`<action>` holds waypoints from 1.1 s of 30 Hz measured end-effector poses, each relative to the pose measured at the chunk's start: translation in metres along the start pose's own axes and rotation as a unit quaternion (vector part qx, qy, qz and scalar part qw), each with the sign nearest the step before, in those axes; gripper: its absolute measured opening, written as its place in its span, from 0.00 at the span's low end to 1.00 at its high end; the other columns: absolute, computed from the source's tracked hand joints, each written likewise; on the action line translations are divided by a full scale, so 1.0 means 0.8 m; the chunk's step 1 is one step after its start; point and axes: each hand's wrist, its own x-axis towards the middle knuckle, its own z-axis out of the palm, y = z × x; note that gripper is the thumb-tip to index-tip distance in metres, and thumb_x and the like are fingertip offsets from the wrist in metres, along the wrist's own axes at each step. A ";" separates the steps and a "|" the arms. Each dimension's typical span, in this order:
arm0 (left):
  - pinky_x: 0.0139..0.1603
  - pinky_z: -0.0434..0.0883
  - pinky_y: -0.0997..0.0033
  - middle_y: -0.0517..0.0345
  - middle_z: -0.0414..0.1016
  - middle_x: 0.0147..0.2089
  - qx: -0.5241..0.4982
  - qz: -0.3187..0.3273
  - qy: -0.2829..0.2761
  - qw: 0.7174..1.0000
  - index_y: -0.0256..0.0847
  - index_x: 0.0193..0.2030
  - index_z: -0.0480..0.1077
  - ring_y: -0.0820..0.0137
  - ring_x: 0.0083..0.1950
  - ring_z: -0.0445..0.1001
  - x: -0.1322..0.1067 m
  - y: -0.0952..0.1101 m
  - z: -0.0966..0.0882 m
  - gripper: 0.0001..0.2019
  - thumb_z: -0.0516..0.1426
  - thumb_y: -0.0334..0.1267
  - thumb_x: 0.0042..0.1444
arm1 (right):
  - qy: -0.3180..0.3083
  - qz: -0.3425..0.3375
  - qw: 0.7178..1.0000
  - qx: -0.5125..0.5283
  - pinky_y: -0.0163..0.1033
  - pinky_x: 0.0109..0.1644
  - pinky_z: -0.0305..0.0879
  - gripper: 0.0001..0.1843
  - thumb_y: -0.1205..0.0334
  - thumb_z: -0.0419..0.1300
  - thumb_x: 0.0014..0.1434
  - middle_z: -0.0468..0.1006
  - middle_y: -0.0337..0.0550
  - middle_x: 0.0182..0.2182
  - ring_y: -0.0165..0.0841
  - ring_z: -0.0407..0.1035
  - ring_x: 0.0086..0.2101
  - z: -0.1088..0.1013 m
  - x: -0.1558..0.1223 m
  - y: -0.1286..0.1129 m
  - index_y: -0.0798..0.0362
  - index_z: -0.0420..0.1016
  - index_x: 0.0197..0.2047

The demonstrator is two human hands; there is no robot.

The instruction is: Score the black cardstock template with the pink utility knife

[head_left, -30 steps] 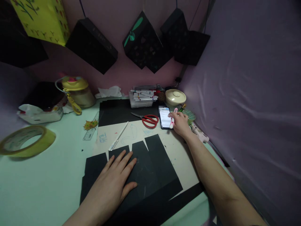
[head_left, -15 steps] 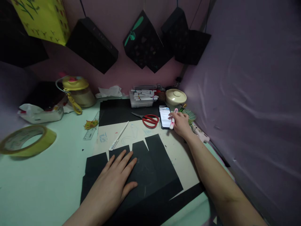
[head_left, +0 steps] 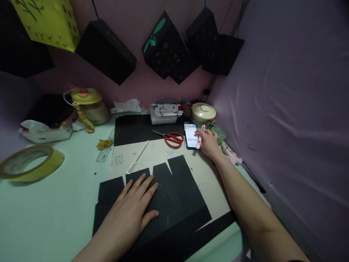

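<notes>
Apparently steadying black card [head_left: 177, 203], left hand [head_left: 136, 202] splays wide; beyond the card, right hand [head_left: 209, 141] grips pink tool [head_left: 199, 142] beside phone [head_left: 191, 138].

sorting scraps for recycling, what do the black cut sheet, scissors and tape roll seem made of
Black cut sheet, under the left hand: probably card or stiff paper, matte, judging by its crisp slits and dull surface.
Scissors: grey blades, likely metal from their slim taper; smooth red handles, perhaps plastic, from the solid colour.
Tape roll: smooth, probably plastic film, from its yellowish sheen.
</notes>
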 end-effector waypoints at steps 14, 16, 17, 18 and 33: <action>0.63 0.61 0.40 0.54 0.55 0.70 -0.004 -0.009 -0.015 1.000 0.46 0.66 0.62 0.50 0.70 0.55 0.001 0.003 -0.003 0.29 0.56 0.53 0.59 | 0.025 -0.001 1.000 0.007 0.46 0.52 0.46 0.16 0.63 0.53 0.58 0.78 0.51 0.44 0.43 0.64 0.48 -0.005 -0.002 0.000 0.51 0.73 0.49; 0.63 0.61 0.39 0.54 0.55 0.70 -0.009 -0.009 -0.012 1.000 0.46 0.66 0.62 0.50 0.70 0.55 0.001 0.002 -0.002 0.29 0.56 0.53 0.59 | 0.025 -0.001 1.000 0.009 0.46 0.53 0.46 0.16 0.63 0.54 0.59 0.78 0.51 0.43 0.43 0.64 0.48 -0.005 -0.002 0.000 0.51 0.73 0.49; 0.63 0.61 0.39 0.54 0.55 0.70 -0.011 -0.008 -0.011 1.000 0.46 0.66 0.62 0.49 0.70 0.55 0.001 0.002 -0.002 0.29 0.56 0.53 0.59 | 0.025 -0.001 1.000 0.010 0.47 0.53 0.46 0.15 0.63 0.54 0.59 0.78 0.51 0.43 0.43 0.65 0.48 -0.005 -0.002 0.000 0.51 0.73 0.49; 0.63 0.61 0.39 0.53 0.55 0.70 -0.011 -0.008 -0.011 1.000 0.46 0.66 0.62 0.49 0.70 0.54 0.001 0.002 -0.002 0.29 0.56 0.53 0.59 | 0.024 -0.001 1.000 0.010 0.47 0.53 0.46 0.15 0.64 0.53 0.58 0.78 0.52 0.42 0.43 0.65 0.47 -0.005 -0.002 -0.001 0.51 0.73 0.49; 0.64 0.61 0.41 0.53 0.56 0.70 -0.029 -0.007 0.007 1.000 0.47 0.65 0.63 0.50 0.70 0.55 -0.001 0.001 -0.001 0.28 0.56 0.53 0.60 | -0.003 0.007 1.000 -0.006 0.47 0.53 0.46 0.16 0.64 0.52 0.60 0.77 0.53 0.45 0.44 0.63 0.49 -0.001 0.000 0.001 0.51 0.72 0.50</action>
